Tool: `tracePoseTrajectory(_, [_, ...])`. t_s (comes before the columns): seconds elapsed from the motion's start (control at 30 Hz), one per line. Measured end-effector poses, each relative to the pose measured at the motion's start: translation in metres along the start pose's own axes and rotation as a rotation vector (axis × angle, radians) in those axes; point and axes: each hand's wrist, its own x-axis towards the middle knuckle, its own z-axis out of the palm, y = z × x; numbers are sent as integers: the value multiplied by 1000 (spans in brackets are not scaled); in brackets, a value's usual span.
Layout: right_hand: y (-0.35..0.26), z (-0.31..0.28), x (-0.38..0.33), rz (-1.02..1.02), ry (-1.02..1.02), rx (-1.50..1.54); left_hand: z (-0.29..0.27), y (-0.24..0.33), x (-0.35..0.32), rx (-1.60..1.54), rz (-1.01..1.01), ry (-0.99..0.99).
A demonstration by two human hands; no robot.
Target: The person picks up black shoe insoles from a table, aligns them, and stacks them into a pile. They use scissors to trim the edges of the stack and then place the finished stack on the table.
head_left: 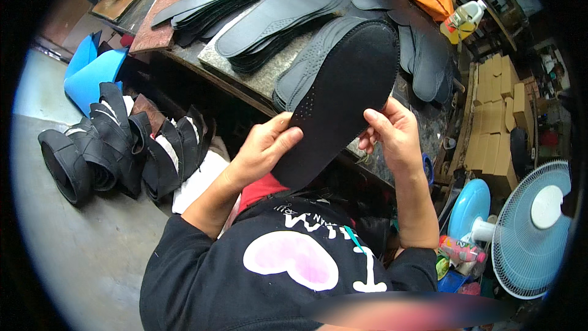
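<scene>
Between my hands is a large black shoe insole, tilted, its wide rounded end pointing up and to the right. Small holes dot its surface near the left edge, and stitching runs along its rim. My left hand grips the left edge at the narrower end, thumb on top. On the opposite edge, my right hand pinches the insole between thumb and fingers. Just behind it on the workbench lies a stack of grey-black insoles, partly hidden by the one I hold. Another stack of insoles sits farther left.
More insoles are piled at the far left of the dark workbench, others at its right. Rolled black strips and blue sheets lie left. A jug, cardboard boxes and a fan stand right.
</scene>
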Motion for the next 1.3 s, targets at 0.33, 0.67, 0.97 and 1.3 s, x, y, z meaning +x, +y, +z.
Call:
tracePoseTrajectory(0.33, [20,-37,-26,57,279,177,-5,6,67,1335,377,482])
tracePoseTrajectory(0.67, [18,-66,-42,-114,372,202,-21,3,66,1199,262,479])
tracePoseTrajectory(0.97, [10,-55,6,-225,316,285,-35,12,59,502,270,390])
tracePoseTrajectory(1.3, [25,-36,53,-199,278,176,-18,20,48,-443,-64,20])
